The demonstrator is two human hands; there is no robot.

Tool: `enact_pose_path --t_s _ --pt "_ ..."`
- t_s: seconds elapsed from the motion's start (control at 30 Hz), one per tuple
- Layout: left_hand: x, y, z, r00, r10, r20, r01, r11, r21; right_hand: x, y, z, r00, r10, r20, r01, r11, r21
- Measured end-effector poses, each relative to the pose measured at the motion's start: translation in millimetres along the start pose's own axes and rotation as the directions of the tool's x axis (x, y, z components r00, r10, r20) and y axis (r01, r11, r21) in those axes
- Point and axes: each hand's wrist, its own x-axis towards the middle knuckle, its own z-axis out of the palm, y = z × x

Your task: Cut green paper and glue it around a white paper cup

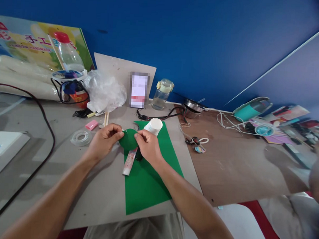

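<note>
A round green piece (128, 139) is held up between my two hands. My left hand (105, 140) pinches its left edge between thumb and fingers, and my right hand (148, 144) pinches its right edge. Below them a large green sheet (153, 182) lies on the grey table. On the sheet's left edge rests a pale pink tube (129, 162), with a dark object (139, 154) beside it, partly hidden by my right hand. A white paper cup (154, 126) lies tilted just behind my right hand.
Left of my hands are a tape roll (80, 138) and a pink block (91, 125). Behind stand a phone (139, 90), a glass jar (162, 95) and a plastic bag (106, 92). Keys (195, 141) lie on the brown table (226, 164); another person's arm (318, 172) is far right.
</note>
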Motion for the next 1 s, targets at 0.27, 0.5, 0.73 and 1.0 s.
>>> enact_pose_path --t_s 0.27,0.5,0.73,1.0 --pt "-1.0 0.0 0.3 1.0 -0.008 0.012 0.007 1.0 0.025 -2.1 -3.2 0.3 0.999 0.025 -0.019 -0.025 1.0 0.0" --pt "-3.0 -0.5 4.9 0.995 -0.04 0.089 0.049 0.993 -0.104 2.5 4.6 2.5 0.987 0.136 -0.087 -0.105 0.95 0.293" --pt "-2.8 -2.5 3.0 0.994 -0.033 0.106 0.044 0.994 -0.099 9.1 -1.5 -4.1 0.901 0.336 0.275 -0.434 0.736 0.52" --pt "-4.4 0.3 3.9 0.992 0.053 0.113 -0.063 0.994 0.086 12.3 -2.1 -8.6 0.882 0.392 0.261 -0.471 0.761 0.447"
